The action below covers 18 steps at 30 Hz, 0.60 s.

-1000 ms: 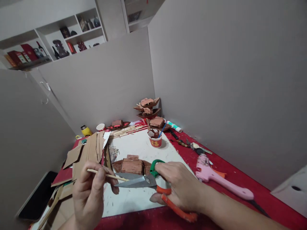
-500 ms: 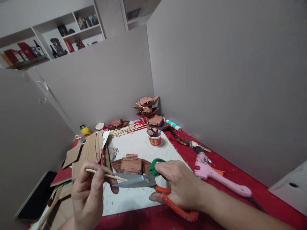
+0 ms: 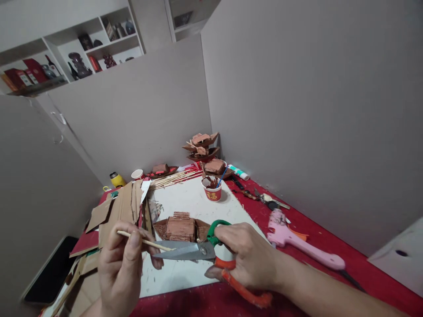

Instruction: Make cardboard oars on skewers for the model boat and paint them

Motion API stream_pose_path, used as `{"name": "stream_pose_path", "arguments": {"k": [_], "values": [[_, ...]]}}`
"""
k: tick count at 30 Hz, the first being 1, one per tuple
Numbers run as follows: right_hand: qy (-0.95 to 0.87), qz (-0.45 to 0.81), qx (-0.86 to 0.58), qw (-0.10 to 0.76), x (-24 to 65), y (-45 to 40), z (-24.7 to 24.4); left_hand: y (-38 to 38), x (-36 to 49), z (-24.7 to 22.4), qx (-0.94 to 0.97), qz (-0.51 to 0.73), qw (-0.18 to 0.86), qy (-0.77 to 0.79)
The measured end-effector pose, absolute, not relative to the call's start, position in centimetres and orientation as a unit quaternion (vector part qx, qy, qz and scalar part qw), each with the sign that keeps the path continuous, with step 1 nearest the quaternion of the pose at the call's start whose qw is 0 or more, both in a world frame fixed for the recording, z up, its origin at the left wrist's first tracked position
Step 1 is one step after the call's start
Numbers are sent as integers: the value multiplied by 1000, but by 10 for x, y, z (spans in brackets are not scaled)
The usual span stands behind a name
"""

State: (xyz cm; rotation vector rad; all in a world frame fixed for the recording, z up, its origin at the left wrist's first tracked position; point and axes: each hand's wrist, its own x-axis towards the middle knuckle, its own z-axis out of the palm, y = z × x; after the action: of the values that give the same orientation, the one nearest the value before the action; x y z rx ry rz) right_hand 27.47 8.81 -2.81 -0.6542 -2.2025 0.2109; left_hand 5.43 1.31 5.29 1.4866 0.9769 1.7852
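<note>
My left hand point(image 3: 120, 268) pinches a thin wooden stick point(image 3: 145, 240) between thumb and fingers. The stick's right end lies at the blades of a pair of scissors point(image 3: 190, 251), which are nearly closed. Wrapped round the green and orange scissor handles is my right hand point(image 3: 246, 253). Just behind the blades, a brown model boat point(image 3: 180, 228) with a cabin rests on a white board point(image 3: 172, 279); its near side is partly hidden. A small pale bit point(image 3: 198, 240) shows beside the blades.
A red paper cup point(image 3: 212, 193) with brown paint stands behind the boat. Thin sticks point(image 3: 172, 179) and more model boats point(image 3: 202, 147) are at the back. Cardboard point(image 3: 120, 207) lies left; a pink glue gun point(image 3: 304, 246) and keys point(image 3: 269, 199) lie right on red cloth.
The scissor blades have closed further at the stick's end, which now looks slightly shorter. A small pale bit has appeared behind the blades. Both hands have stayed nearly in place.
</note>
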Motion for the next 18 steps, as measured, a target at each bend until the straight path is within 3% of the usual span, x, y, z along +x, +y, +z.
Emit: {"name": "stream_pose_path", "arguments": {"k": [11, 18], "values": [[-881, 18, -310, 356, 277, 89, -24, 16, 57, 41, 556, 665, 299, 398], [-873, 24, -292, 390, 276, 89, -27, 17, 63, 40, 545, 675, 332, 371]]}}
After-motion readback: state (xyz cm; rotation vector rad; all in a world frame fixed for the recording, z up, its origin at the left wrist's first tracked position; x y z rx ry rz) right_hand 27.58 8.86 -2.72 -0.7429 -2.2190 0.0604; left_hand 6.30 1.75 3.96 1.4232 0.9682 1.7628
